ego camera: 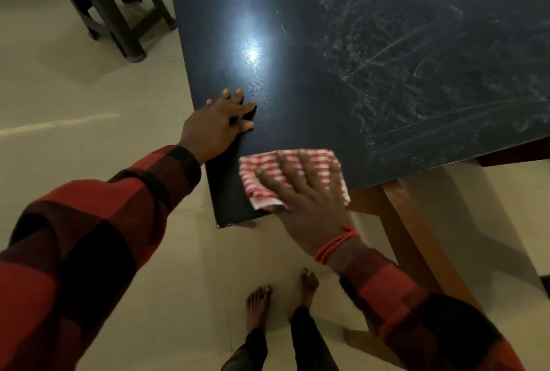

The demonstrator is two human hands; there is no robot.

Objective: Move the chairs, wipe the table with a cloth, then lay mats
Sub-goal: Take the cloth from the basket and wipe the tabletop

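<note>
A dark table (342,52) fills the upper right, its near corner pointing at me. A red-and-white checked cloth (262,189) lies near that corner. My right hand (306,198) presses flat on the cloth with straight, spread fingers. My left hand (220,123) rests flat on the table's left edge, fingers spread. Streaky wipe marks cover the right part of the tabletop.
A dark plastic stool (110,4) stands on the tiled floor at the upper left, close to the table's far left corner. A brown wooden table leg (416,236) slants down below the near edge. My bare feet (279,302) stand beside the corner.
</note>
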